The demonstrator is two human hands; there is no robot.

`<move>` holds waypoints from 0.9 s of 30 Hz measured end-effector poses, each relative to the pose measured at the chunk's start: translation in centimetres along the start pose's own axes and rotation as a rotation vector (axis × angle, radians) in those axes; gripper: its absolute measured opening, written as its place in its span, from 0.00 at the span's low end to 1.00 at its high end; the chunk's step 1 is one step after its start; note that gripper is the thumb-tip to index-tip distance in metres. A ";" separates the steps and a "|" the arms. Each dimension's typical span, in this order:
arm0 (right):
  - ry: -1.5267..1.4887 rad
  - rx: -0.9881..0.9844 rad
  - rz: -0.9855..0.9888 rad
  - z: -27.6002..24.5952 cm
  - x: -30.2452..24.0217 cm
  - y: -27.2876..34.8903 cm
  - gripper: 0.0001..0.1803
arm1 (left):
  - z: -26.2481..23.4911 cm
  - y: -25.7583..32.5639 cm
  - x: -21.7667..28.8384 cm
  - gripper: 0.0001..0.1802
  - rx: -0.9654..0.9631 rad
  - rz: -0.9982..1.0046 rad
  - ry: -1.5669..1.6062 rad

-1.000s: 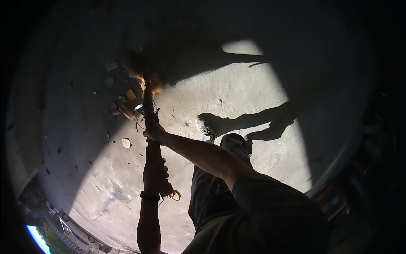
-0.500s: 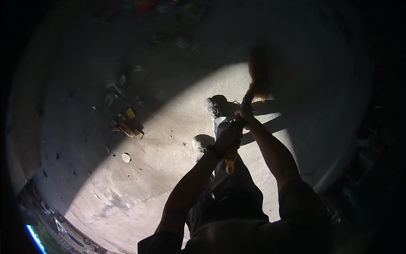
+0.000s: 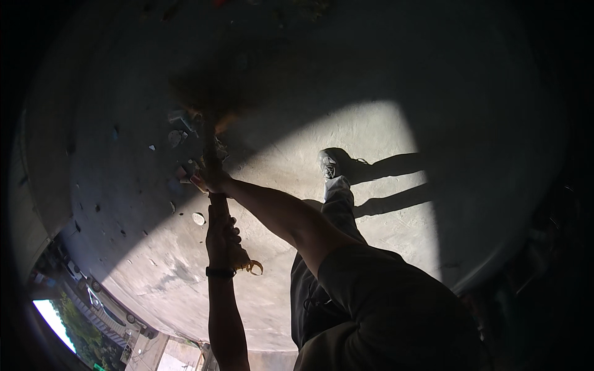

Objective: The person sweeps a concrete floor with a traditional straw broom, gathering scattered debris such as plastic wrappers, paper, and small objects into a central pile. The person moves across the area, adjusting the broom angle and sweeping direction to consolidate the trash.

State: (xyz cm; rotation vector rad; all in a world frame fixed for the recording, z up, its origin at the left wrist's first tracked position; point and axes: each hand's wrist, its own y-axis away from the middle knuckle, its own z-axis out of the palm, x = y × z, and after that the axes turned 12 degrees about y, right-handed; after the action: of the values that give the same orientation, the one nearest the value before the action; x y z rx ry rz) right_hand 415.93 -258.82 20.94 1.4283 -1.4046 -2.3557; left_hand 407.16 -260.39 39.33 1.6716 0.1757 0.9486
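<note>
Both of my hands grip a broom (image 3: 210,151) by its handle. My left hand (image 3: 223,244), with a dark band at its wrist, is wrapped round the handle near the end that has an orange loop. Farther along, my right hand (image 3: 213,179) is closed round the handle close to the head. The broom's dark brown head is smeared by motion in the shadow at the upper left. Litter (image 3: 177,136) in pale and coloured pieces lies on the floor just left of the broom. A round whitish piece (image 3: 198,219) rests beside the handle.
A sunlit patch crosses the concrete floor (image 3: 278,253), with deep shadow around it. My shoe (image 3: 329,164) stands right of the broom. More dim scraps lie at the far edge. Parked vehicles (image 3: 102,309) and trees (image 3: 83,321) show at the lower left.
The broom and both hands have swung from the right over to the left, toward the litter. My right arm now reaches across my body.
</note>
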 end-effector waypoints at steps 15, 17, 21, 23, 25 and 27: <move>0.222 0.362 0.121 -28.3 4.9 21.8 0.66 | 12.5 3.6 -8.9 0.31 -1.144 -0.271 -0.153; 0.398 0.663 0.073 -31.4 7.1 24.1 0.61 | 18.4 3.7 -10.1 0.29 -1.093 -0.569 0.101; -0.108 0.803 0.174 -39.5 12.8 26.5 0.39 | 30.4 4.3 -13.2 0.25 -1.045 -0.676 0.282; -0.242 0.841 0.312 -44.6 16.0 26.5 0.16 | 35.0 2.6 -13.7 0.16 -0.943 -0.666 0.399; -0.425 0.711 0.397 -48.7 18.5 25.5 0.11 | 38.0 -1.0 -13.0 0.13 -0.987 -0.674 0.319; -0.437 0.655 0.403 -49.5 19.2 21.6 0.13 | 39.2 -4.4 -11.5 0.12 -0.954 -0.647 0.129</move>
State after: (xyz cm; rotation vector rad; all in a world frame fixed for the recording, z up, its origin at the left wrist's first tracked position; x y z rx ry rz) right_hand 432.58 -313.38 15.33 0.5776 -2.4598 -2.0984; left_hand 427.04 -294.79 28.86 0.5994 0.2732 0.4965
